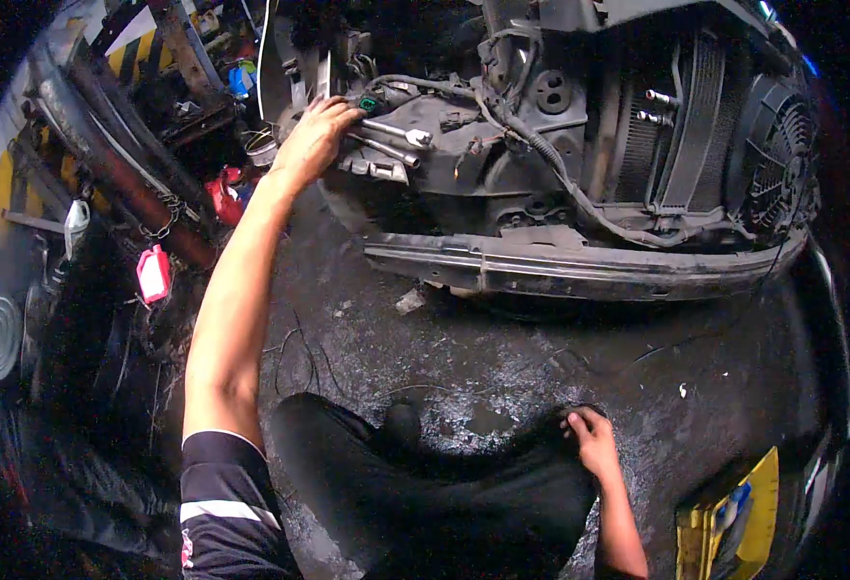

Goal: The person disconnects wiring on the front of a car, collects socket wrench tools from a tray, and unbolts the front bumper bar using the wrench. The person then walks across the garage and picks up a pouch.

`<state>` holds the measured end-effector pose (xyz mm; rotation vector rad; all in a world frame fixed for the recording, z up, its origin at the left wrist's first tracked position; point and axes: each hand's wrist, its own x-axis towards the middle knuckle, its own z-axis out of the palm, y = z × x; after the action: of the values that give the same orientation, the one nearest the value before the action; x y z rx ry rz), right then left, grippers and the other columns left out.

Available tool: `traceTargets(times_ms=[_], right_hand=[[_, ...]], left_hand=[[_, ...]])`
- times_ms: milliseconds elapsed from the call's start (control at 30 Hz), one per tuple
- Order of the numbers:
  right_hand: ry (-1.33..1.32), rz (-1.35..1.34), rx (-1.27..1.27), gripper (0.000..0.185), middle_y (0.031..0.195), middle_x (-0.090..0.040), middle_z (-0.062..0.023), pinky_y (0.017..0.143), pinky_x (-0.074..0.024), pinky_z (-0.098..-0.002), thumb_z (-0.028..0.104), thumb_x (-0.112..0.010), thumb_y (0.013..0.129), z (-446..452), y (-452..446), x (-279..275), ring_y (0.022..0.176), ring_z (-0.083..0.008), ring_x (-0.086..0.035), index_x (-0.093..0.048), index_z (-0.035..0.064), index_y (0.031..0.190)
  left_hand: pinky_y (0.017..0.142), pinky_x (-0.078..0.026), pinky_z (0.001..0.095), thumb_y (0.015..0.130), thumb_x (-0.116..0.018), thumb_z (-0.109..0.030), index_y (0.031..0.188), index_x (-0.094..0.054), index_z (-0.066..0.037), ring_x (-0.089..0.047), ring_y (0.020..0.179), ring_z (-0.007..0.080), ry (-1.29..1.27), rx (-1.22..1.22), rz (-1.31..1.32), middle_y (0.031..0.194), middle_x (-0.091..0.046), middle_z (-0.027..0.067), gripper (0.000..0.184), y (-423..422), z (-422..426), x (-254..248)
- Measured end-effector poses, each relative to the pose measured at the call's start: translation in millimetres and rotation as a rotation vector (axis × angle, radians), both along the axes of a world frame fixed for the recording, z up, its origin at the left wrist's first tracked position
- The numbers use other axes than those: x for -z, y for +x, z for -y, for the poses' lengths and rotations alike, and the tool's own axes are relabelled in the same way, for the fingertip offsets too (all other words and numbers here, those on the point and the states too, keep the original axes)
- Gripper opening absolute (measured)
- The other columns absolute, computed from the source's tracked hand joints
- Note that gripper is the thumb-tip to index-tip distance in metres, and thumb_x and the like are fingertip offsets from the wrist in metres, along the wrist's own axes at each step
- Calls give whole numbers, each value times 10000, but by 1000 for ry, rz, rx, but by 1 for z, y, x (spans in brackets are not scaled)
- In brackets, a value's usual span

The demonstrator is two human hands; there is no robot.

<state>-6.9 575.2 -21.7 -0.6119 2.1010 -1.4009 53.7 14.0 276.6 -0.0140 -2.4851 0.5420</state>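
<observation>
My left hand reaches to the left corner of the opened car front, its fingers closed over something hidden beneath them. Beside its fingertips lie two metal ratchet-like tools, one above the other, on the dark car body. A green connector sits just right of the fingers. My right hand rests at my right knee, fingers curled together; whatever they hold, if anything, is too small to make out.
The metal bumper beam crosses in front of me, below the wiring harness, radiator and round fan. A red bottle is at the left. A yellow box stands at the lower right.
</observation>
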Motion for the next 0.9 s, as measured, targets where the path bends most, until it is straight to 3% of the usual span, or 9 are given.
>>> traceTargets(times_ms=[133,200,267,433,533,667,733,867,900], right_hand=[[-18,4,40,242,862,-710,-117,728,-505,-313,193,-578,961,1,11,23,751,-180,-657,-672,-25,1007],[-22,-65,24,245,874,-703,-150,727,-508,-330,199,-594,954,7,13,47,766,-207,-666,-666,-25,1024],[35,-32,-28,249,893,-699,-172,735,-510,-343,203,-600,950,27,22,15,778,-233,-672,-665,-23,1034],[24,-243,-142,290,950,-690,-201,749,-518,-369,232,-606,946,58,31,19,826,-304,-681,-661,-35,1045],[69,-161,-169,282,937,-702,-172,786,-511,-340,221,-622,937,69,37,18,857,-264,-681,-667,-37,1042],[132,-174,-202,319,983,-700,-188,817,-505,-359,262,-620,938,75,36,24,915,-287,-677,-670,-21,1076],[146,-170,-231,345,1005,-697,-199,838,-502,-365,280,-619,938,79,33,20,942,-303,-676,-666,-26,1089],[245,-189,-315,396,1053,-687,-227,880,-493,-379,318,-617,938,96,24,20,1003,-339,-665,-657,-36,1111],[309,-133,-343,454,1078,-675,-245,901,-487,-392,355,-609,941,107,24,0,1035,-363,-653,-638,-49,1148]], left_hand=[[1032,-433,392,818,-501,-13,1237,-605,-68,-543,1206,329,-142,-25,48,1212,-619,142,435,-11,5,-4],[980,-480,401,809,-492,6,1219,-627,-73,-595,1133,347,161,-142,193,1192,-631,166,439,-12,6,-7],[957,-496,409,808,-477,22,1207,-636,-70,-612,1099,356,216,-111,161,1183,-634,177,439,-11,7,-4],[959,-487,420,844,-517,3,1234,-608,-54,-600,1117,359,292,-60,79,1205,-621,184,405,-5,15,3],[975,-469,424,887,-558,-53,1238,-588,-27,-575,1151,364,242,-12,-248,1229,-603,195,353,6,19,16],[977,-455,395,956,-574,-137,1287,-537,-5,-578,1144,347,494,-109,-797,1205,-607,204,358,52,-37,38],[954,-466,381,976,-573,-183,1338,-494,-19,-595,1095,290,806,-26,-1031,1190,-607,152,405,74,-67,71],[885,-509,354,957,-617,-233,1346,-463,-88,-600,1017,208,2177,84,-1046,1167,-579,109,442,116,-104,153],[869,-518,355,954,-621,-243,1345,-459,-95,-605,1005,203,2244,87,-1044,1150,-581,105,449,113,-107,158]])
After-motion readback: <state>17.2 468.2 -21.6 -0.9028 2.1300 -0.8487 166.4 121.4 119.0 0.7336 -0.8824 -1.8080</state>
